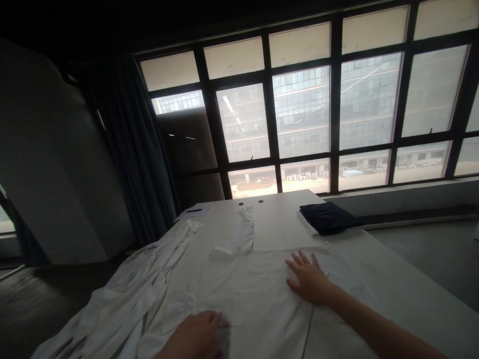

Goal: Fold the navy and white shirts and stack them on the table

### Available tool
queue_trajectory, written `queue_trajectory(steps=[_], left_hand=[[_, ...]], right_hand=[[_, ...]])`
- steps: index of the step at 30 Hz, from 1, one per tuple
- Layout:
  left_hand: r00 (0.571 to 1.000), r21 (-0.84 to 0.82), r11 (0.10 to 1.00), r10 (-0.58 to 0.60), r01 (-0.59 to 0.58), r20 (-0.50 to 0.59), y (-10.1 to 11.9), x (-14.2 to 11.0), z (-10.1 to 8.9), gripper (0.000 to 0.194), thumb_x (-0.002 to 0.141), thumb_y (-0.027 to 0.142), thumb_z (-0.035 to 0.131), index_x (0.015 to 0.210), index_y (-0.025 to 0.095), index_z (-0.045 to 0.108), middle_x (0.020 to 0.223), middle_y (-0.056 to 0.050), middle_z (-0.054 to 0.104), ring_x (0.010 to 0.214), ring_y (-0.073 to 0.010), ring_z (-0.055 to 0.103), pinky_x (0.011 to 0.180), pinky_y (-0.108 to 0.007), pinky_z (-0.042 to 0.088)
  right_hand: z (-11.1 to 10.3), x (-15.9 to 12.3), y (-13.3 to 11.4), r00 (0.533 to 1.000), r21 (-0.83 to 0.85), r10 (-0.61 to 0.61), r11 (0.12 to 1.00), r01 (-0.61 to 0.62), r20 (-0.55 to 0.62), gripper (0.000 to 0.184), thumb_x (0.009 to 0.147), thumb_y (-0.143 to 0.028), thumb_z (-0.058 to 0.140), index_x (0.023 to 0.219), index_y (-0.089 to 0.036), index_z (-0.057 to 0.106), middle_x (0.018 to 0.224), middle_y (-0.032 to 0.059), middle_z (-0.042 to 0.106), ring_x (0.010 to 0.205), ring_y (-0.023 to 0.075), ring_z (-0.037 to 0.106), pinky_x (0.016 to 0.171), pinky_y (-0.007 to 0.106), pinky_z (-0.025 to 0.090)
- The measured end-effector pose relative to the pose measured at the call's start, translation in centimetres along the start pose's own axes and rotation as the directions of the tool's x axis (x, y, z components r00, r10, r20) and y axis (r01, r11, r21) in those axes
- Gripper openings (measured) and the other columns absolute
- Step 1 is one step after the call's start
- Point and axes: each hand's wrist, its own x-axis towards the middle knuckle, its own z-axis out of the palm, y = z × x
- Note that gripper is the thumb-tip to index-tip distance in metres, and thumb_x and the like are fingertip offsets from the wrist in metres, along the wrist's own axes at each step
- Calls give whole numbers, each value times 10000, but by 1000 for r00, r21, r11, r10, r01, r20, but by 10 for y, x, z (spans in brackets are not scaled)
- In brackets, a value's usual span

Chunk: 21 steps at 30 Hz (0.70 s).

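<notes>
A white shirt [247, 289] lies spread flat on the white table [404, 279]. One of its sleeves [239, 234] reaches up toward the far side. My right hand [309, 279] rests flat on the shirt's upper right part, fingers spread and open. At the bottom edge of the view, my left hand [200, 336] lies on the shirt's near side. Its fingers look curled and are smeared by motion, so what they hold is unclear.
A heap of crumpled white garments [138, 294] lies along the table's left side. A folded dark blue garment [327, 217] sits on white cloth at the far right. A pen on paper [194, 211] lies at the far left corner. Large windows stand behind.
</notes>
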Motion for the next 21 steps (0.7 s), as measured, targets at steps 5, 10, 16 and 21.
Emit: queue_trajectory(steps=[5,10,16,21], left_hand=[[933,-51,944,313,-327,-175,63,113,-8,660,943,512,508,1536,243,402,1601,-102,370,1459,-280,373,1208,-442,293],[953,-27,969,237,-247,-190,10,172,11,755,961,698,361,1583,276,284,1661,-59,186,1534,-278,171,1244,-473,153],[960,4,1000,-21,23,-278,-77,164,19,722,985,668,296,1583,263,281,1663,-52,165,1538,-285,139,1235,-493,135],[946,8,988,-145,154,-289,-90,149,26,748,979,667,257,1592,238,255,1666,-80,134,1542,-279,116,1221,-516,137]], right_hand=[[16,22,-52,996,75,-84,994,83,16,764,958,-663,273,1571,-209,317,1649,148,236,1521,357,155,1190,601,-1],[11,36,7,1000,64,-9,998,9,2,837,942,-737,197,1572,-199,318,1658,113,223,1529,307,152,1217,494,63],[2,33,116,967,-66,254,965,-255,-33,806,964,-652,251,1571,-124,300,1646,132,250,1527,288,172,1218,481,99],[6,26,130,957,-129,273,950,-284,-94,708,974,-556,312,1549,-145,356,1627,136,306,1509,281,228,1203,489,145]])
